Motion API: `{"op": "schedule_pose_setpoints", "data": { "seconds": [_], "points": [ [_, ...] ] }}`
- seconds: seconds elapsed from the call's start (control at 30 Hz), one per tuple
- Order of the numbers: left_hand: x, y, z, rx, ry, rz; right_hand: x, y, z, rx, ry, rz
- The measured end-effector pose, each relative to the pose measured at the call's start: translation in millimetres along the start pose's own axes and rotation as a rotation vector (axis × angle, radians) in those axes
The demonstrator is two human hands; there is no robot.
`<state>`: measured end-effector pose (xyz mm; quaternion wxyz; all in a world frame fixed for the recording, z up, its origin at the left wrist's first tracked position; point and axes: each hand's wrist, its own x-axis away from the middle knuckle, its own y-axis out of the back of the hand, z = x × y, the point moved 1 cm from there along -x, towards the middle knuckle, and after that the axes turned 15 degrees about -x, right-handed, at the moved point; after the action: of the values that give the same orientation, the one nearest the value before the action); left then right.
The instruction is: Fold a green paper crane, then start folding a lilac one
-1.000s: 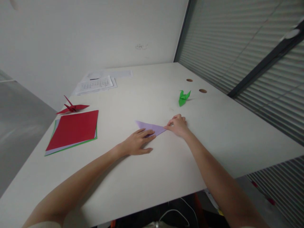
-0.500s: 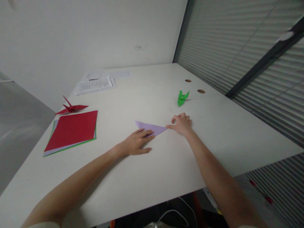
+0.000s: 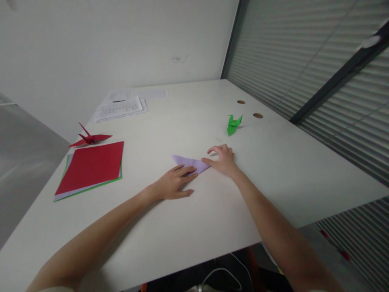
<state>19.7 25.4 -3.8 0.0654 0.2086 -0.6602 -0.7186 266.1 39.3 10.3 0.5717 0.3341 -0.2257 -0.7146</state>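
A folded triangle of purple origami paper (image 3: 190, 161) lies flat on the white table (image 3: 170, 235). My left hand (image 3: 176, 181) rests on its near left part with the fingers stretched out and the thumb spread toward me. At the paper's right corner is my right hand (image 3: 221, 160). Its thumb presses on the upper right edge, and the index finger is curved and raised apart from the thumb. The part of the paper under my left fingers is hidden.
On the left lie a stack of red, purple and green paper sheets (image 3: 91, 167) and a red paper crane (image 3: 90, 139). A green paper crane (image 3: 233, 125) stands at the right, near two round table holes. Printed sheets (image 3: 120, 108) lie at the back left.
My right hand has slid a little left along the purple paper, from its right tip onto the upper edge. My left hand has stayed in place.
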Motion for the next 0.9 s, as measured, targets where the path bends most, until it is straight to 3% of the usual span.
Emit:
{"op": "schedule_pose_setpoints", "data": {
  "seconds": [0.07,0.13,0.37,0.43,0.53,0.7,0.9],
  "points": [
    [0,-0.7,0,-0.006,-0.004,0.002,8,-12,9,0.090,0.044,0.114],
    [0,-1.2,0,-0.012,-0.003,0.008,9,-14,7,0.169,-0.006,0.164],
    [0,-0.3,0,-0.011,-0.010,0.007,-12,28,-33,0.249,-0.257,0.154],
    [0,0.2,0,-0.009,-0.005,0.007,-12,31,-30,0.167,-0.229,0.136],
    [0,0.8,0,-0.008,0.003,0.011,-6,20,-12,0.035,-0.128,0.105],
    [0,1.5,-1,-0.003,0.011,0.031,4,-6,-1,0.120,-0.029,0.236],
    [-1,2.4,-1,0.013,0.003,0.013,-13,27,-34,0.209,-0.232,0.176]
  ]
}}
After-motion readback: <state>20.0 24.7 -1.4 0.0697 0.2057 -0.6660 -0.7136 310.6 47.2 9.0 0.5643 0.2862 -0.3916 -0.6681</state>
